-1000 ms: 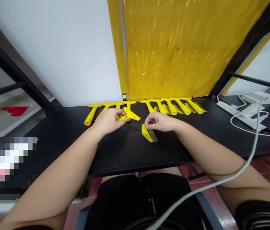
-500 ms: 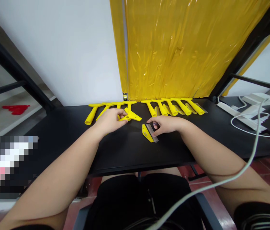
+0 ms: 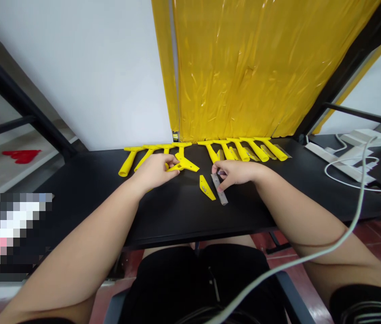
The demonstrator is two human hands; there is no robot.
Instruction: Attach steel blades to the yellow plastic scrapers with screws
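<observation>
1. Metal strip (image 3: 223, 198), grey and flat, has shifted clear, right of an angular yellow plastic plate (image 3: 206, 187).
2. Your right hand (image 3: 239, 172) touches it; clamping unclear.
3. Your left hand (image 3: 156, 170) pinches a forked yellow plastic handle (image 3: 189, 164).

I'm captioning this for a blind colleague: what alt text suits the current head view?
A person's left hand holds a wide-headed yellow handle over a black table, while the right hand touches a metal strip beside a small yellow piece. Behind, more yellow handles lie along the far edge.
</observation>
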